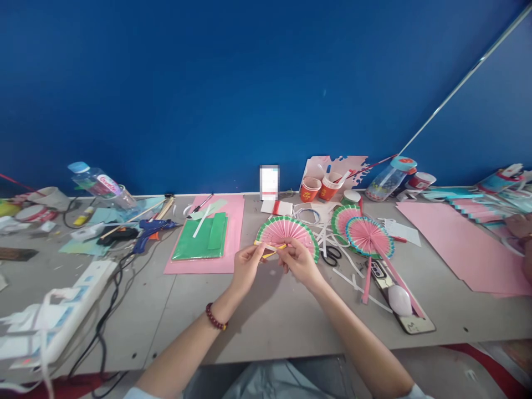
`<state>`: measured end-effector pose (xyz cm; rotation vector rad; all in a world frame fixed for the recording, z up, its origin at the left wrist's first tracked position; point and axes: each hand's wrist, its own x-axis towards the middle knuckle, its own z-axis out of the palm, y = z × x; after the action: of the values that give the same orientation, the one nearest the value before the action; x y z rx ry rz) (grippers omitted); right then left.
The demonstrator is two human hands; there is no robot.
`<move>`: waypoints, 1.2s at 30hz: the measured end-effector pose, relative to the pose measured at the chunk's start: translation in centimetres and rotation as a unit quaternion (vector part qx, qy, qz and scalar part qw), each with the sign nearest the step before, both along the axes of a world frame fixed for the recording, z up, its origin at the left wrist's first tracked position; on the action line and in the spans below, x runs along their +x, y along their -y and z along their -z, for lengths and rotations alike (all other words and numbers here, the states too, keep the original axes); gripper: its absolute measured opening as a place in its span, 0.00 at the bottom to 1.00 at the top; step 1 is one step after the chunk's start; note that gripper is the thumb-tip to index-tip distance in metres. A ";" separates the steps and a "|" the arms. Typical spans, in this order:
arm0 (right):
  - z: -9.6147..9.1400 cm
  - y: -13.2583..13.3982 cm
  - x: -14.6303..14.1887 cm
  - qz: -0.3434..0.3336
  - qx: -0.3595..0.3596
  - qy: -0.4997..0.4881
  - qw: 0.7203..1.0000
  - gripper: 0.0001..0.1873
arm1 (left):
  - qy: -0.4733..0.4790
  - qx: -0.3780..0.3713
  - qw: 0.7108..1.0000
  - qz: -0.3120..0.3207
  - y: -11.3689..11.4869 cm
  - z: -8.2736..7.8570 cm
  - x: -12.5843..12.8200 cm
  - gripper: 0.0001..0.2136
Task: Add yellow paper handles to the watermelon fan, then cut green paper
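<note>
My left hand (247,265) and my right hand (300,261) are close together over the middle of the table, fingers pinched. Between them is a thin yellow and white strip (272,250), which looks folded or looped; its material is unclear. The left fingertips grip one end, while those of the right close on the other. Just behind the fingers lies a pleated pink paper fan (286,228) with a green and white edge, spread in a half circle and partly hidden by my right hand. Black scissors (331,256) lie right of that hand.
On the left are a blue glue gun (153,230), a power strip (78,310) with cables and a green packet (203,238) on pink paper. Round pink fans (369,237), a phone (409,316), paper cups (311,189) and white strips lie right. Another person's hand (519,226) shows far right.
</note>
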<state>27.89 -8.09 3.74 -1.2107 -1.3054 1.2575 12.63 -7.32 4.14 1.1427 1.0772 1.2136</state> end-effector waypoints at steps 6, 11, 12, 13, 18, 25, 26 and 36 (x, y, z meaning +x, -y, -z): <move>0.3 -0.2 0.3 0.031 -0.006 0.018 0.999 0.17 | 0.015 -0.014 1.000 -0.023 -0.6 -0.3 -0.5 0.15; 0.1 -0.4 0.6 0.073 0.003 0.033 0.997 0.15 | 0.052 -0.026 0.991 -0.117 -1.9 -1.0 -1.6 0.14; -0.1 -0.3 0.6 0.086 0.020 0.047 0.995 0.14 | 0.054 -0.026 0.991 -0.121 -2.0 -1.0 -1.7 0.15; -0.3 -0.2 0.6 0.105 0.047 0.072 0.991 0.13 | 0.052 -0.026 0.991 -0.120 -2.0 -1.1 -1.7 0.15; -1.2 0.6 0.4 0.158 0.183 0.194 0.951 0.11 | -0.003 -0.025 0.998 -0.060 -1.4 -0.8 -1.2 0.15; -0.2 0.1 -0.1 -0.073 -0.087 0.011 0.993 0.23 | -0.043 -0.020 0.998 0.052 -1.1 -0.3 -1.0 0.15; 0.0 0.0 -0.1 -0.075 -0.105 -0.008 0.992 0.23 | -0.048 -0.019 0.997 0.061 -1.1 -0.2 -1.0 0.16; 0.4 0.1 -0.7 -0.073 -0.108 -0.045 0.990 0.20 | -0.051 -0.013 0.994 0.093 -1.2 0.0 -0.9 0.16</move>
<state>27.21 -8.21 3.29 -1.2092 -1.2342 1.5738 11.76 -6.17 4.11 1.2658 1.0345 1.0033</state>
